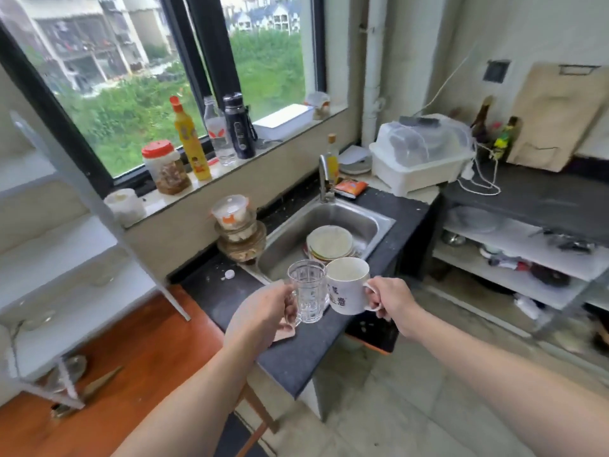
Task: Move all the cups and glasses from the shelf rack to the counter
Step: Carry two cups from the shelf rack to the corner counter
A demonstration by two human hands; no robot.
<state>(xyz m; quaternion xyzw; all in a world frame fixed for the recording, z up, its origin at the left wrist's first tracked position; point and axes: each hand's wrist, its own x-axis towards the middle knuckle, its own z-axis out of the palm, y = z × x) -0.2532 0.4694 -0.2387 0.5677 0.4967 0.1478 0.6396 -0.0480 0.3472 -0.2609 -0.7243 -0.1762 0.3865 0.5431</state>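
- Left hand point(263, 311) was closed around the handle side of a clear, cut-pattern glass mug point(307, 291); the fingers wrapped the handle, and the mug was upright and looked empty.
- Right hand point(392, 303) was closed on the loop handle of a white ceramic mug with dark printed characters point(346, 285), fingers through the loop; this mug was tilted slightly away from the hand, mouth up.
- The two mugs were side by side, rims touching or nearly so; contact could not be confirmed.
- Both were held in the air above the front edge of the dark speckled stone tabletop point(296, 354), just in front of the stainless steel sink point(372, 222), which held stacked plates point(331, 242).
- The white shelf rack point(66, 245) stood at the left, well apart from the hands; blurred items on its lower tiers could not be identified.
- Handling judgement: both were rigid and brittle. The glass mug was likely heavy for its size with a smooth, slippery wall, so the handle was the sound hold. The ceramic mug was likely moderate in weight and would chip on a hard knock.
- Risk: rim-to-rim clinking, or a hard landing on the stone tabletop. Setting each base down flat, apart from the other and away from the sink edge and front edge, looked advisable.
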